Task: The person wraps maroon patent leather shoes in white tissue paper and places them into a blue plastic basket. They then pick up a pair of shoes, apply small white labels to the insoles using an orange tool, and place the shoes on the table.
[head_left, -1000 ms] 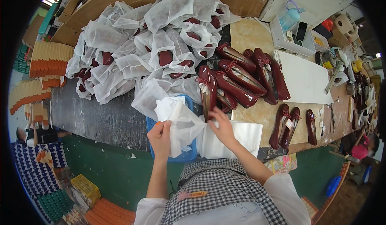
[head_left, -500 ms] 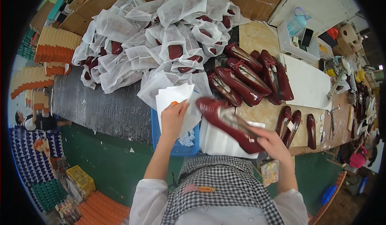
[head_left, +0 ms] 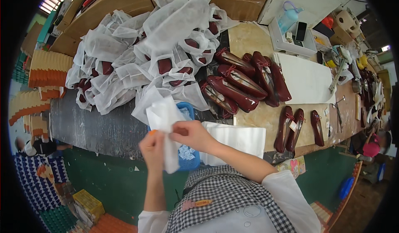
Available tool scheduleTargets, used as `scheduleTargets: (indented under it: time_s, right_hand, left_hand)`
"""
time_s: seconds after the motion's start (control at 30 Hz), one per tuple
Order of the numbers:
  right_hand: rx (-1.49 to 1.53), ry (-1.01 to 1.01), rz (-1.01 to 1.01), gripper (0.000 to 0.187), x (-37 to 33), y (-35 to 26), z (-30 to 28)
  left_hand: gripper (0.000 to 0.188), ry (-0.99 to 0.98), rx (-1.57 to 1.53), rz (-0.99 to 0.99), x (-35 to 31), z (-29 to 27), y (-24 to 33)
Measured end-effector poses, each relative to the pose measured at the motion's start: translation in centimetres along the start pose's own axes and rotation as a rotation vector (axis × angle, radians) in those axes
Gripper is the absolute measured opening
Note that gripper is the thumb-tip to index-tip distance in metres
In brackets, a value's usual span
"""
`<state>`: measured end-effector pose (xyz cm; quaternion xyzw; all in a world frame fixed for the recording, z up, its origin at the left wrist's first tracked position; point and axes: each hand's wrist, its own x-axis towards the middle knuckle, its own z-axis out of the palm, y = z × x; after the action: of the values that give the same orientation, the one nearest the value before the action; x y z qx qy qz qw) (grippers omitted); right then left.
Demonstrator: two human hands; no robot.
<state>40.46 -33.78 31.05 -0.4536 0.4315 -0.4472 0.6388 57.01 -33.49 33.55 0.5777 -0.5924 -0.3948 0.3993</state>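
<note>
My left hand [head_left: 151,149], blurred and with a small orange piece at the thumb, pinches a thin white wrapping sheet [head_left: 161,113]. My right hand [head_left: 194,136] reaches across and closes its fingertips on the same sheet's right edge. Whether it is a flat sheet or a bag is hard to tell. Below it sits a blue plastic basket [head_left: 192,163] with crumpled bluish-white scraps. To the right lies a stack of folded white sheets [head_left: 243,141]. Beyond, glossy dark red bow flats [head_left: 245,83] lie in a group.
Red shoes in white wrappers [head_left: 124,70] form a large heap at the back left. Three more red shoes [head_left: 286,129] lie at the right, near a white board [head_left: 305,81]. A white box [head_left: 293,45] holds a bottle and phone.
My right hand no longer holds the red shoe, which is out of sight. It has moved left onto the white sheet. My left hand has moved left and down. The view has shifted.
</note>
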Motion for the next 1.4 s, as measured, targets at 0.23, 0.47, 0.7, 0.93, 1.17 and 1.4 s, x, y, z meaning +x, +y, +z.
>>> scheduleTargets:
  time_s: [0.23,0.47,0.7,0.93,1.17,1.4]
  right_hand:
    - [-0.979,0.492,-0.16,0.017,-6.0,4.8,-17.4]
    - [-1.068,0.619,-0.304,0.019,-4.2,5.9,-17.4]
    - [-0.097,0.228,0.143,0.02,-5.6,3.9,-5.4]
    - [-0.5,0.326,0.02,0.016,-7.0,6.8,-9.3]
    - [-1.232,0.475,-0.037,0.032,-5.7,8.9,-21.3]
    - [-0.168,0.402,0.288,0.036,-10.8,5.4,-18.7]
  left_hand:
    - [0.014,-0.024,-0.081,-0.187,0.2,2.7,-1.5]
    - [0.012,-0.062,0.003,-0.142,0.7,5.2,-0.7]
    - [0.014,-0.184,-0.222,-0.285,-1.4,8.5,-1.5]
    - [0.018,-0.017,-0.29,-0.322,-0.8,6.2,-3.0]
    - [0.011,-0.102,0.224,0.076,-0.1,4.9,-0.2]
    - [0.011,-0.096,0.354,0.173,1.1,5.2,-0.8]
